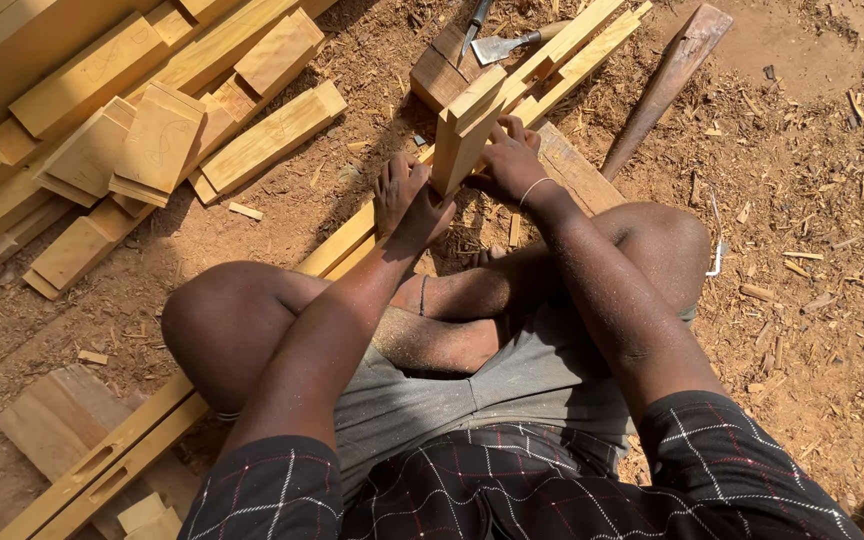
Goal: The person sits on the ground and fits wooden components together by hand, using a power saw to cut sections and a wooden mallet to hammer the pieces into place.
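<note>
Block: pale yellow wooden block (465, 135), squared, standing nearly upright with a slight lean, a step cut into its top end, fresh-sawn faces catching the sun.
Position: upper middle of the view, in front of the crossed legs, foot of the block down on the long rails (352, 240) and a flat plank (577, 172).
Left hand: left hand (407, 200) pressed against the block's lower left side, fingers curled against the wood, gripping low.
Right hand: right hand (508, 160) wrapped on the block's right face, fingers closed round it (thin bangle on the wrist), gripping at mid height.
Tools: two in sight, a flat-bladed chisel (505, 45) and a narrower one (476, 22), both just beyond the block's top, near but apart from the hands.
Handle: one dark wooden handle (667, 82) lying slantwise to the right, well apart from the block.
Edges: stack of cut yellow pieces (152, 140) crowding the upper left; another pair of slotted rails (102, 465) running off the lower left corner.
Open room: bare sawdust ground (812, 250) wide on the right side, littered with chips only; tighter on the left between knee and stack.
Count: one block held, two hands on it, two chisels, one handle; stacked pieces too many and too overlapped to count.
</note>
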